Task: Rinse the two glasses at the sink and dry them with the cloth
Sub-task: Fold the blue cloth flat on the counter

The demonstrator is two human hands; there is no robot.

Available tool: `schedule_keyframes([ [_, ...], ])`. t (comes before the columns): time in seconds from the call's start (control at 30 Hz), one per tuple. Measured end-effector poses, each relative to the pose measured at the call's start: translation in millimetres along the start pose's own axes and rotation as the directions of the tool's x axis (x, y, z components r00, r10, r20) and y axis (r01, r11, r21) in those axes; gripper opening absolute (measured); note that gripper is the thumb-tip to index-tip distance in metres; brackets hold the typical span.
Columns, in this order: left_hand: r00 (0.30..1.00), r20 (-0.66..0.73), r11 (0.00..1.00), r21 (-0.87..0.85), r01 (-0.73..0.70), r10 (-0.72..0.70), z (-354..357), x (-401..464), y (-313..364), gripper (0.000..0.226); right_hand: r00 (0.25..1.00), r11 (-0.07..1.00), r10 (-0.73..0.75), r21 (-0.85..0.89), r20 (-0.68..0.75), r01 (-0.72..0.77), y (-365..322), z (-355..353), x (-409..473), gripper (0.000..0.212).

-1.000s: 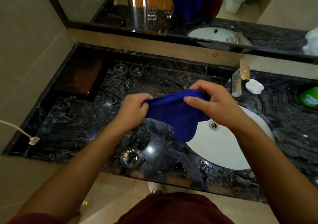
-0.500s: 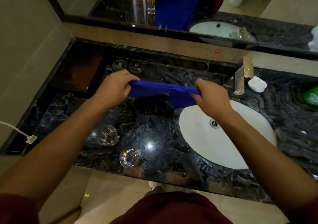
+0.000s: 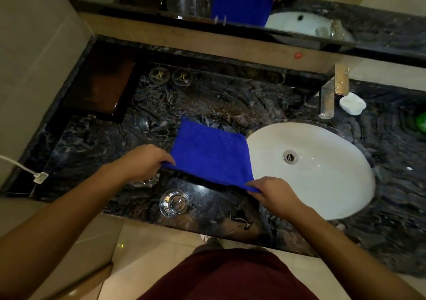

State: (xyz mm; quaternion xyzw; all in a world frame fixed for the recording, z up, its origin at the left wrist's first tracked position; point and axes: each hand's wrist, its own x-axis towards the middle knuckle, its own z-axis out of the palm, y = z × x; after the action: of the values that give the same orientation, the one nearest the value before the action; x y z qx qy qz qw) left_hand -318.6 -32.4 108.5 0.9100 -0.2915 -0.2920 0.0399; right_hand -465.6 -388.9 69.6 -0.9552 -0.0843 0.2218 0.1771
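A blue cloth (image 3: 211,155) is spread flat over the dark marble counter, just left of the white sink (image 3: 322,184). My left hand (image 3: 140,161) pinches its near left corner and my right hand (image 3: 274,192) pinches its near right corner. One clear glass (image 3: 174,202) stands upright near the counter's front edge. A second glass (image 3: 147,181) stands just behind it to the left, mostly hidden under my left hand.
A metal tap (image 3: 332,94) and a white soap (image 3: 352,103) sit behind the sink. Two round coasters (image 3: 170,76) and a dark tray (image 3: 101,87) lie at the back left. A white plug and cable (image 3: 39,177) rest at the left edge. A mirror (image 3: 253,2) runs along the back.
The cloth was bunched between both hands, then stretched out, and now lies spread flat. Both hands have moved toward the front edge, and my left hand now covers the second glass.
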Motion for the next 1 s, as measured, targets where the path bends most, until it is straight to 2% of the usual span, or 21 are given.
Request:
schedule_keyframes([
  [0.1,0.998,0.060,1.000,-0.013,-0.019,0.020,-6.1,-3.2,0.9,0.044,0.997,0.994,0.022,0.106,0.076,-0.030,4.9,-4.3,-6.5,0.025],
  [0.2,1.000,0.028,0.999,-0.035,-0.001,0.002,-13.7,3.1,2.7,0.036,0.992,0.951,0.076,0.292,0.096,-0.101,9.0,-12.1,-5.4,0.026],
  [0.3,0.999,-0.022,0.992,-0.119,0.035,-0.038,-19.0,24.6,2.5,0.030,0.975,0.842,0.222,0.498,0.031,-0.208,16.8,-9.6,7.8,0.037],
  [0.4,0.992,-0.068,0.969,-0.232,0.089,-0.108,-15.2,56.3,-4.9,0.031,0.922,0.678,0.387,0.676,0.007,-0.290,29.6,1.2,32.9,0.033],
  [0.5,0.976,-0.102,0.931,-0.333,0.150,-0.194,-3.2,86.9,-10.3,0.031,0.876,0.595,0.479,0.712,0.060,-0.374,45.0,19.6,61.8,0.030],
  [0.6,0.949,-0.108,0.911,-0.332,0.245,-0.295,10.6,108.4,-11.5,0.035,0.836,0.550,0.539,0.706,0.108,-0.446,50.8,34.1,81.0,0.029],
  [0.73,0.923,-0.130,0.901,-0.301,0.313,-0.364,27.8,119.6,-11.9,0.060,0.732,0.408,0.615,0.677,0.292,-0.613,51.5,44.3,83.6,0.069],
  [0.77,0.919,-0.146,0.902,-0.299,0.313,-0.367,31.3,121.3,-11.2,0.064,0.722,0.377,0.605,0.678,0.335,-0.630,51.6,46.9,81.3,0.071],
  [0.83,0.917,-0.166,0.900,-0.319,0.298,-0.363,35.0,124.4,-8.6,0.067,0.744,0.344,0.555,0.711,0.372,-0.613,49.1,47.3,76.5,0.053],
  [0.9,0.928,-0.157,0.902,-0.336,0.271,-0.337,35.4,128.1,-6.4,0.063,0.770,0.330,0.542,0.757,0.337,-0.564,47.1,44.6,75.8,0.028],
  [1.0,0.945,-0.122,0.915,-0.315,0.252,-0.302,32.5,130.6,-4.4,0.045,0.780,0.333,0.570,0.795,0.258,-0.506,43.9,38.3,81.5,0.016],
])
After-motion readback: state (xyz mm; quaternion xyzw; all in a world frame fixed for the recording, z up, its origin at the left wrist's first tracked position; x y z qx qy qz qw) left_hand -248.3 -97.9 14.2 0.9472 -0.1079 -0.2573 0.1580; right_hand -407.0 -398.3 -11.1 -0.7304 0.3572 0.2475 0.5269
